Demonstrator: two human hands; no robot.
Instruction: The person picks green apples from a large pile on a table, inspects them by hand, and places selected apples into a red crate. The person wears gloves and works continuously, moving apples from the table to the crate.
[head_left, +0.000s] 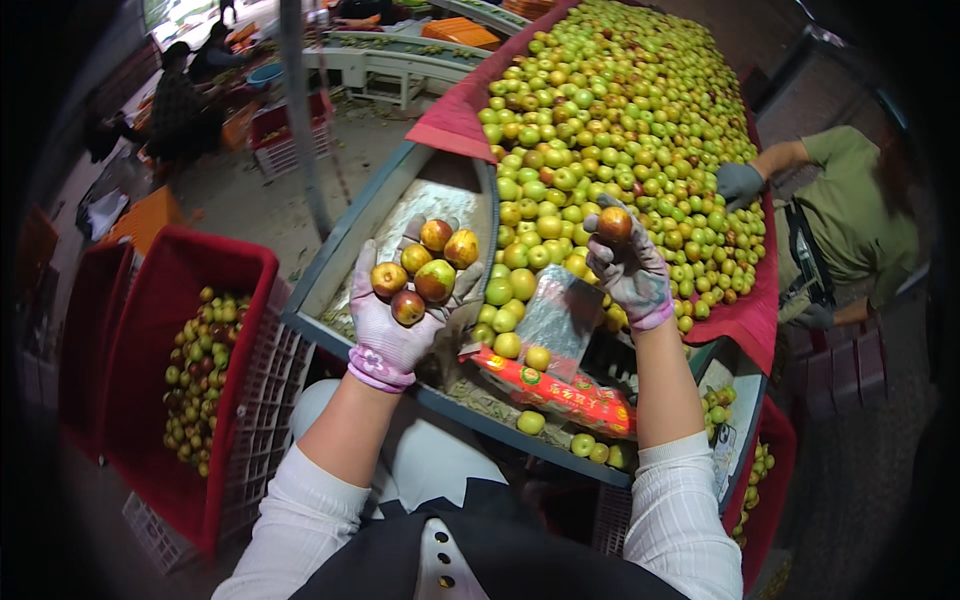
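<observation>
My left hand (394, 330), in a pale pink-and-white knit glove, is palm up and cradles several reddish-brown and yellow jujubes (434, 280). It is above the metal-edged sorting trough (352, 217). My right hand (634, 274), gloved the same way, pinches a single brown-red jujube (614, 224) at its fingertips. Just beyond it rises a large heap of green and yellow jujubes (600, 112) on red cloth (454, 120). Between my hands lie a shiny metal plate (559, 319) and a red printed plastic bag (551, 390) bearing writing, with a few loose jujubes (531, 422) around them.
Left of me stands a red-lined plastic crate (255, 360) partly filled with jujubes. A co-worker in a green shirt (855, 202) reaches a grey-gloved hand (739, 186) into the heap from the right. A metal post (298, 112) rises behind the trough. People sit near a conveyor (397, 64) farther back.
</observation>
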